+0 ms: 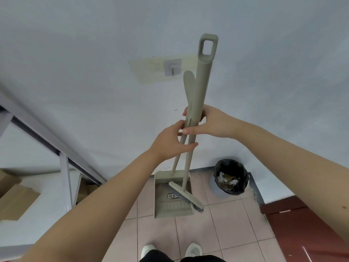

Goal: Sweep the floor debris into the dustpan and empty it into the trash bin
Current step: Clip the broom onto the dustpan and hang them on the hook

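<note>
Pale grey-blue wall rises behind the dustpan, and pink floor tiles lie under it and toward me. Left of the dustpan, brown cardboard boxes sit under a white frame.

My beige broom stands above the dustpan, and its loop end is the highest point. Its head lies slanted across the right side of the pan, with the dark bristles pointing to the lower right corner. The dustpan is the same beige, with a comb edge at the back and a dark label inside; I see no debris in it. I cannot tell if it touches the tiles.

Right of the dustpan, near the wall, is the trash bin with a black bag, holding paper scraps and leaves.

High above the dustpan both handles cross. There my right grip is curled around the broom handle, and its fingertips show past the dustpan handle too. Just below, my left grip is closed on the thin dustpan handle, with the thumb across both.

A clear hook is stuck on the wall above the dustpan.
</note>
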